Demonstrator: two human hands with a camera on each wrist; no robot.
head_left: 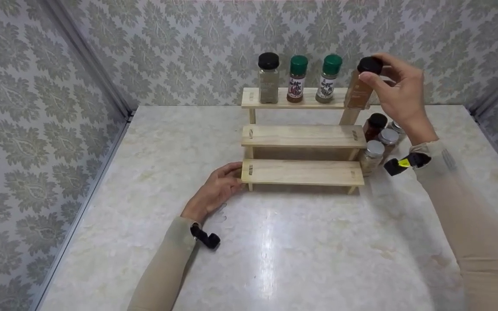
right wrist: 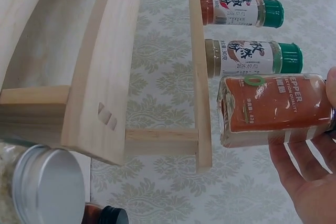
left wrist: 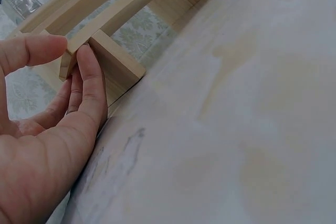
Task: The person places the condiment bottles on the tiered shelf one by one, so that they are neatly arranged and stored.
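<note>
My right hand holds a spice jar by its black lid, at the right end of the top tier of a wooden three-tier spice rack. Orange-brown powder fills the jar, and "PEPPER" shows on it in the right wrist view. There its base is just off the tier's edge, and it lies close beside a green-capped shaker. With thumb and fingers, my left hand pinches the left end of the bottom tier. The left wrist view shows the thumb on one face of the board and the forefinger on the other.
A black-lidded jar and two green-capped shakers, one with a red label, stand on the top tier. Right of the rack, several jars are grouped on the table, including a silver-lidded jar and a dark-lidded one. Patterned wall behind.
</note>
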